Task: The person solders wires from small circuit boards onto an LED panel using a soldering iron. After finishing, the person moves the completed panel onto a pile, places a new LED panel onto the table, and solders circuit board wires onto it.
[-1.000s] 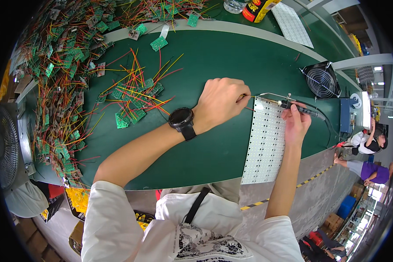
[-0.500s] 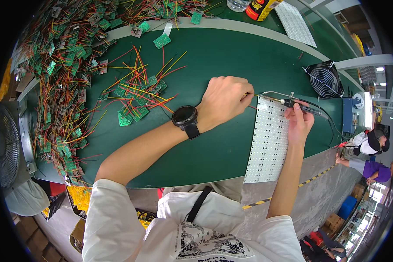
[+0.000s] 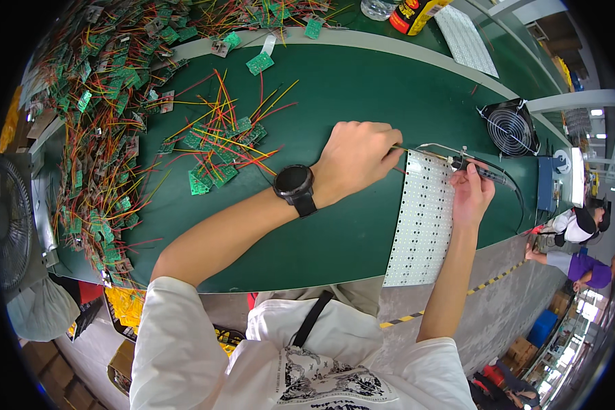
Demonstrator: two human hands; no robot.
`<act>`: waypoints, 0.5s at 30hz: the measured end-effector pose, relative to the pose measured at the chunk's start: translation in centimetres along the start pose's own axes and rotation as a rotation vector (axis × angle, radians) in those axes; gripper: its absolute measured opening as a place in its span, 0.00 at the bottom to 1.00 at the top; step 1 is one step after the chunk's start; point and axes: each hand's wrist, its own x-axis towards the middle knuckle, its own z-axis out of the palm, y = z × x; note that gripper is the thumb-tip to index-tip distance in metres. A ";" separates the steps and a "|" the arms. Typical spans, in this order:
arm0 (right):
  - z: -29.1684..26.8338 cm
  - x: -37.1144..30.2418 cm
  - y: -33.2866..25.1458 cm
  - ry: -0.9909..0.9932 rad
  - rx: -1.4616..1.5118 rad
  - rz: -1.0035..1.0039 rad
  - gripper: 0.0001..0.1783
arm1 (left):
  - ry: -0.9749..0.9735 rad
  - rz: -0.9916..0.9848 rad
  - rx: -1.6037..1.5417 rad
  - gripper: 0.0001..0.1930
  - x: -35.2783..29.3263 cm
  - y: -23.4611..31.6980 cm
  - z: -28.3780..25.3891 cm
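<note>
My left hand (image 3: 359, 160), a black watch on its wrist, is closed on thin wires by the panel's far left corner. A yellowish end and a red end show past its fingers; whatever else is inside the fist is hidden. My right hand (image 3: 471, 195) grips a soldering iron (image 3: 488, 173) with a thin curved metal feed tube (image 3: 436, 145) along it. The iron's tip points left, near the left fingertips, over the far edge of a white LED panel (image 3: 420, 225) with rows of dots. Whether the tip touches a wire or the panel, I cannot make out.
Left of my hands lies a small pile of green circuit boards (image 3: 219, 154) with red and yellow wires. A large heap of such boards (image 3: 109, 109) covers the left side. A black fan (image 3: 510, 128) and a blue box (image 3: 546, 183) stand right. Other people (image 3: 588, 270) are beyond.
The whole view has shifted slightly, with the boards a little further right. Both hands keep nearly the same pose by the panel's far edge.
</note>
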 end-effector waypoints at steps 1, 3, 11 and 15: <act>0.0 0.0 -0.1 0.019 0.017 -0.007 0.09 | -0.001 0.014 0.029 0.06 0.0 0.3 -0.1; 0.0 0.0 -0.1 0.023 0.026 -0.009 0.09 | -0.003 0.107 0.033 0.07 0.3 0.8 -0.9; -0.3 0.1 0.0 0.030 0.037 0.010 0.09 | -0.195 0.275 0.124 0.05 0.2 -0.3 -0.9; -0.3 0.1 -0.1 0.016 0.037 0.011 0.09 | -0.131 0.289 0.182 0.06 0.3 0.0 -0.7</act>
